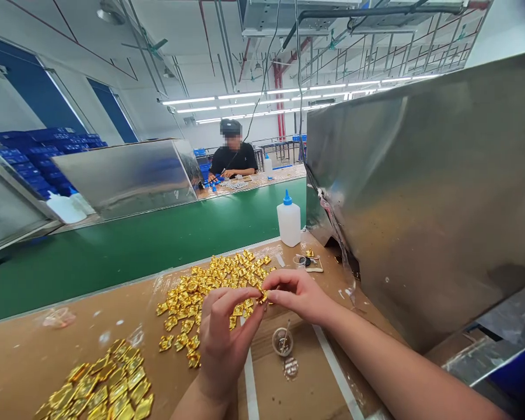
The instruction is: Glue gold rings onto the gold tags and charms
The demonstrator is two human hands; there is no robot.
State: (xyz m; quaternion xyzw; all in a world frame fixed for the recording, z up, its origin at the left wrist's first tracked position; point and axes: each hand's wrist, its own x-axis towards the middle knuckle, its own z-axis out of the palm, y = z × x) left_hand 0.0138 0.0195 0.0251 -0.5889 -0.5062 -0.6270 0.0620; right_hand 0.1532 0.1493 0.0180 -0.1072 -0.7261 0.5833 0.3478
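My left hand (223, 344) and my right hand (295, 294) meet above the brown worktable (35, 356), and both pinch one small gold piece (262, 297) between their fingertips. Just behind the hands lies a spread pile of several gold pieces (210, 289). A second heap of gold pieces (102, 388) sits at the near left. Under my right wrist stands a tiny round cup (282, 341) with a thin stick in it.
A white squeeze bottle with a blue cap (289, 220) stands at the table's far edge by a green conveyor belt (135, 245). A big metal hood (429, 192) walls off the right. Across the belt a person in black (234, 154) sits working.
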